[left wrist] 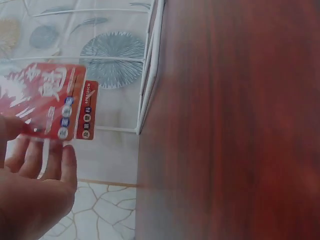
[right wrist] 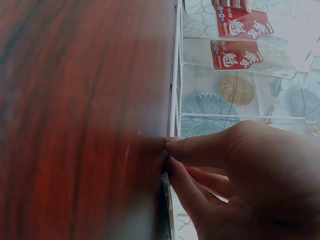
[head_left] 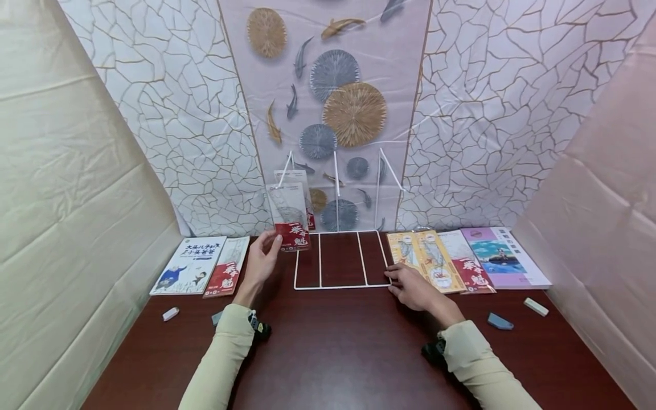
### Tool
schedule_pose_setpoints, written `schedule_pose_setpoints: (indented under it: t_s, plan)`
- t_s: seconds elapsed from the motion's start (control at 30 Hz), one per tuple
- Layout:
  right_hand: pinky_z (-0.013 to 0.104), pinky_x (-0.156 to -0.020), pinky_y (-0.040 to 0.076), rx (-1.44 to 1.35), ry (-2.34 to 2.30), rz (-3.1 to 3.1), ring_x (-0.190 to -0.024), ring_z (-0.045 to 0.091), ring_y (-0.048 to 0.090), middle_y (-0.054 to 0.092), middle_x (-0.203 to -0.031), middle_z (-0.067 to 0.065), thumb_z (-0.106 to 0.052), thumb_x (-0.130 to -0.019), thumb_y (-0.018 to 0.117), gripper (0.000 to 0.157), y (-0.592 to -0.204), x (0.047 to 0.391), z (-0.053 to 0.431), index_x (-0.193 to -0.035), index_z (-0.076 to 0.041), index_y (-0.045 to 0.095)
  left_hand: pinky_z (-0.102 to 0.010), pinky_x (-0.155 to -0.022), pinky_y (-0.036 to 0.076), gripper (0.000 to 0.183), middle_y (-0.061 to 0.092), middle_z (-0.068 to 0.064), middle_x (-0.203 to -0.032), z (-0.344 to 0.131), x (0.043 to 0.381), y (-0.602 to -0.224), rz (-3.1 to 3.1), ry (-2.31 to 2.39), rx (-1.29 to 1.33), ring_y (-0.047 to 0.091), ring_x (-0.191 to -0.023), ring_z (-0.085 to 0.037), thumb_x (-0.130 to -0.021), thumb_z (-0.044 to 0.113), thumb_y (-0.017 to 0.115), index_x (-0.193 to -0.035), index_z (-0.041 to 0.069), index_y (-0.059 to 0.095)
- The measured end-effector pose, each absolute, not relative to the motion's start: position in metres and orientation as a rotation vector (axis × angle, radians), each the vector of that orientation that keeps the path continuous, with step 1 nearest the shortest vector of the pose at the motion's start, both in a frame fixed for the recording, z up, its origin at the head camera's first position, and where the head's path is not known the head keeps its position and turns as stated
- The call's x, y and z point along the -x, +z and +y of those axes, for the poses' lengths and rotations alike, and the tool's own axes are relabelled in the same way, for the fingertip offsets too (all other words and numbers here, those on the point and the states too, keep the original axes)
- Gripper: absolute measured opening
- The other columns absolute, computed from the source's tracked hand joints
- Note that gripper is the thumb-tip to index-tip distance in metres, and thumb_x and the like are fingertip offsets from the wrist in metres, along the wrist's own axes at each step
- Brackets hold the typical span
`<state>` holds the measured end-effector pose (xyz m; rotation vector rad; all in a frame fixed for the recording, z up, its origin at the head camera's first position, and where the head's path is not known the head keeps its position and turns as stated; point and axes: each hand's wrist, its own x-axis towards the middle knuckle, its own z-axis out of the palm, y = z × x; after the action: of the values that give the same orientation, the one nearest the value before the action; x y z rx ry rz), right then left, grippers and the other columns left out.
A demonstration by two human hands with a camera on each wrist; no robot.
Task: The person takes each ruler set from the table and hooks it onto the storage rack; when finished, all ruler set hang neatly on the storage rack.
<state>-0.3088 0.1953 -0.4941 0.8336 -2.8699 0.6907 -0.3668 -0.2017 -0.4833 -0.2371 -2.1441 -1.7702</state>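
Observation:
My left hand (head_left: 263, 259) pinches a flat plastic packet (head_left: 289, 213), clear above with a red lower part and white characters. It is upright at the left front of a white wire rack (head_left: 342, 287). Behind it, a matching packet (right wrist: 235, 55) stands in the rack's leftmost slot. In the left wrist view, the held packet (left wrist: 47, 100) overlaps the one behind, with the thumb on its near face. My right hand (head_left: 412, 286) is low at the rack's front right corner, thumb and index fingertips (right wrist: 172, 145) pinching the rack's wire close to the tabletop.
Right of the rack lie yellow packets (head_left: 430, 259), a red packet (head_left: 468, 267) and a purple-edged book (head_left: 504, 256). At left lie a white book (head_left: 187, 265) and another red packet (head_left: 228, 267). Small erasers (head_left: 499, 322) sit nearer the front. Patterned cloth (head_left: 353, 114) hangs behind.

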Motion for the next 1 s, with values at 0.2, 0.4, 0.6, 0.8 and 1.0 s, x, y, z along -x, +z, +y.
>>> schedule_pose_setpoints:
  t_s: [0.2, 0.4, 0.6, 0.8, 1.0]
  plan:
    - [0.053, -0.104, 0.049, -0.826, 0.712, -2.887, -0.127, 0.043, 0.056, 0.059, -0.136, 0.028, -0.006, -0.095, 0.065, 0.039, -0.494, 0.307, 0.198, -0.129, 0.012, 0.061, -0.042, -0.105, 0.049, 0.037, 0.067, -0.016, -0.126, -0.227, 0.353, -0.480, -2.339, -1.433, 0.305, 0.062, -0.119, -0.031, -0.099, 0.019, 0.065, -0.133, 0.005, 0.060]
    - [0.057, -0.107, 0.045, -0.843, 0.681, -2.886, -0.130, 0.045, 0.052, 0.060, -0.134, 0.028, -0.005, -0.096, 0.063, 0.037, -0.493, 0.309, 0.198, -0.129, 0.011, 0.061, -0.058, -0.110, 0.040, 0.038, 0.061, -0.028, -0.131, -0.282, 0.334, -0.474, -2.597, -0.877, 0.121, 0.052, -0.127, -0.047, -0.098, 0.014, 0.060, -0.133, -0.003, 0.058]
    - [0.057, -0.106, 0.046, -0.846, 0.690, -2.895, -0.130, 0.045, 0.052, 0.060, -0.135, 0.028, -0.006, -0.097, 0.063, 0.038, -0.493, 0.310, 0.198, -0.131, 0.010, 0.060, -0.062, -0.104, 0.042, 0.048, 0.061, -0.035, -0.121, -0.302, 0.325, -0.472, -2.989, -0.603, 0.070, 0.054, -0.119, -0.053, -0.100, 0.021, 0.055, -0.135, -0.012, 0.051]
    - [0.056, -0.106, 0.046, -0.827, 0.690, -2.903, -0.130, 0.045, 0.053, 0.060, -0.135, 0.027, -0.006, -0.097, 0.063, 0.038, -0.492, 0.309, 0.197, -0.131, 0.010, 0.061, -0.064, -0.099, 0.042, 0.043, 0.052, -0.035, -0.126, -0.289, 0.323, -0.478, -3.113, -0.548, 0.114, 0.045, -0.119, -0.057, -0.102, 0.026, 0.053, -0.124, -0.011, 0.055]
    - [0.057, -0.107, 0.045, -0.793, 0.706, -2.920, -0.131, 0.045, 0.052, 0.059, -0.136, 0.028, -0.008, -0.097, 0.063, 0.039, -0.492, 0.307, 0.195, -0.131, 0.010, 0.060, -0.067, -0.104, 0.034, 0.039, 0.049, -0.038, -0.128, -0.287, 0.321, -0.479, -3.069, -0.565, 0.087, 0.040, -0.126, -0.059, -0.101, 0.022, 0.056, -0.125, -0.008, 0.052]
